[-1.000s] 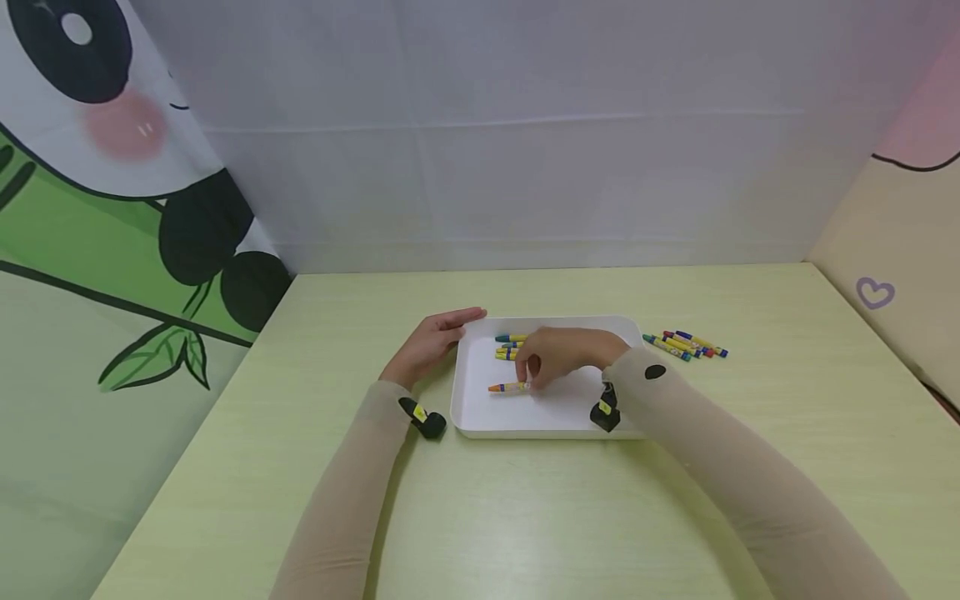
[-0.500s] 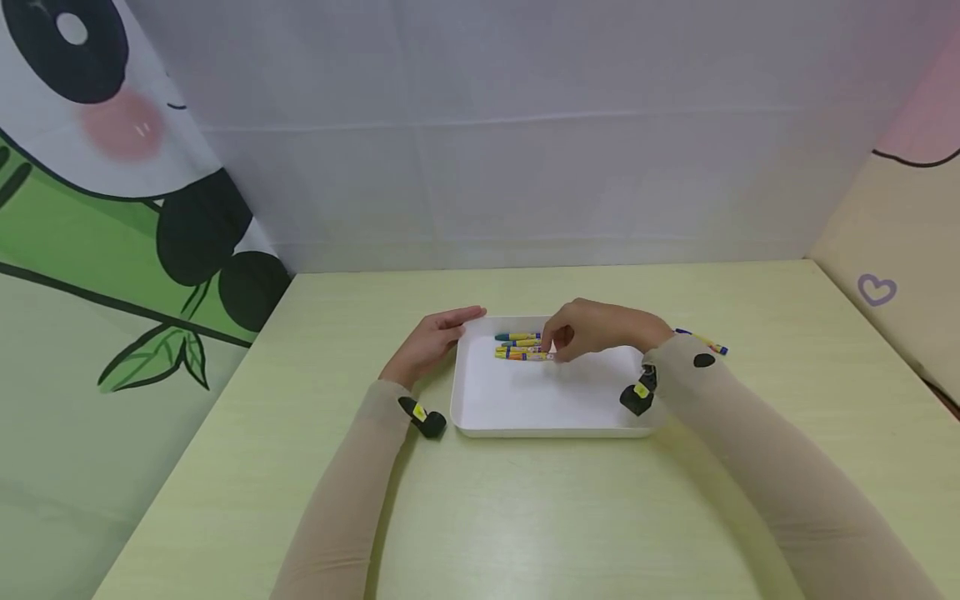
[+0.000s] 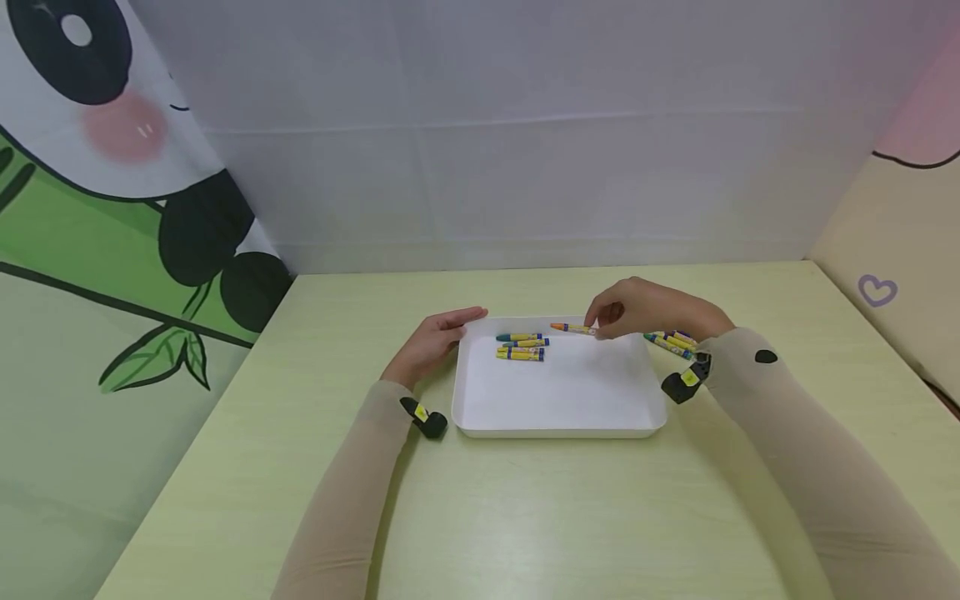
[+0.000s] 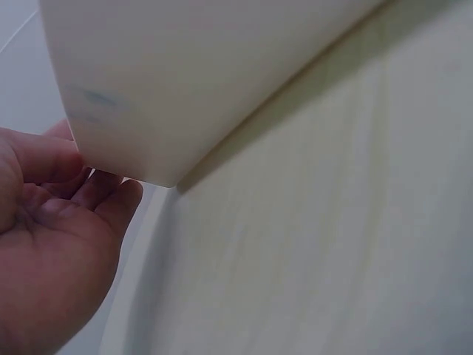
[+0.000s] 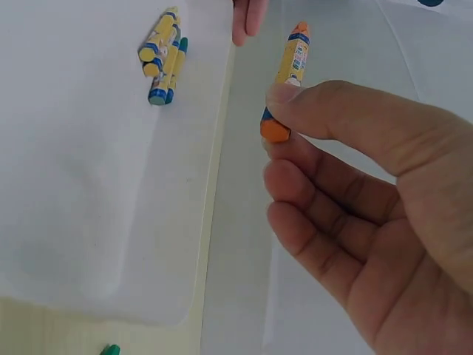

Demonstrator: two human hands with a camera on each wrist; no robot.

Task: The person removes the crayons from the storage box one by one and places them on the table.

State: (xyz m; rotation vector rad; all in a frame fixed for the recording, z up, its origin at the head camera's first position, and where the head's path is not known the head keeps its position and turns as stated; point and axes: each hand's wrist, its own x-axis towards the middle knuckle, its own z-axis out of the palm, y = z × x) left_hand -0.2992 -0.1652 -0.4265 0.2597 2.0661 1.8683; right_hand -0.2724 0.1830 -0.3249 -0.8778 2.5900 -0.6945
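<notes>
A white tray (image 3: 558, 432) lies on the pale green table. A few yellow-wrapped crayons (image 3: 521, 346) lie side by side in its far left part, also visible in the right wrist view as the crayon group (image 5: 162, 63). My right hand (image 3: 600, 321) hovers over the tray's far side. Its thumb and forefinger pinch an orange crayon (image 3: 572, 328) by one end, and the orange crayon (image 5: 290, 70) points away from the palm. My left hand (image 3: 438, 333) rests with straight fingers against the tray's far left corner, fingers (image 4: 52, 222) beside the tray wall (image 4: 185, 74).
A loose pile of several crayons (image 3: 671, 342) lies on the table just right of the tray's far corner, partly behind my right wrist. White sheeting walls off the back, and printed panels stand at both sides. A green crayon tip (image 5: 111, 349) shows at the picture's bottom edge.
My right hand went from the tray's middle to the crayon group, then right along the far side, with the orange crayon in its pinch. The left hand stayed put.
</notes>
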